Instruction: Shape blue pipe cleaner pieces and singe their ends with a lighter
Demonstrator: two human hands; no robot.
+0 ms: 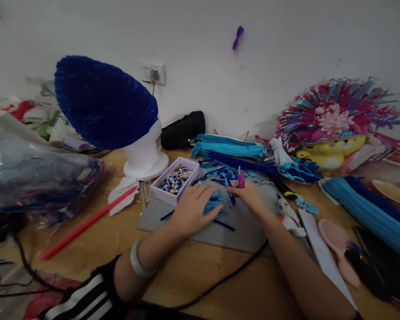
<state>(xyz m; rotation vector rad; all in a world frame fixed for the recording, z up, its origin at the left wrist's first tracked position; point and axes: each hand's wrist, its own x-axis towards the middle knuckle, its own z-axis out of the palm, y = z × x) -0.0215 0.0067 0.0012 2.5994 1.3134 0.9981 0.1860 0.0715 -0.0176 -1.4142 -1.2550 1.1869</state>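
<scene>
My left hand (195,208) lies palm down over a small heap of light blue pipe cleaner pieces (214,202), thumb apart from the fingers. A pale bangle is on that wrist. My right hand (250,194) is just to the right, its fingertips pinched at a short blue pipe cleaner piece (229,187). A purple finger guard (241,177) sits on one of its fingers. Under both hands lies a grey mat (200,233), with dark blue and light blue cut pieces scattered on it.
A white box (155,188) of beads stands left of the hands. Behind it, a mannequin head (143,155) wears a blue fan-shaped headpiece (103,102). A glue gun (291,222), pink hairbrush (333,238) and pipe cleaner bundles (370,213) lie right. A black cable (226,279) crosses the front.
</scene>
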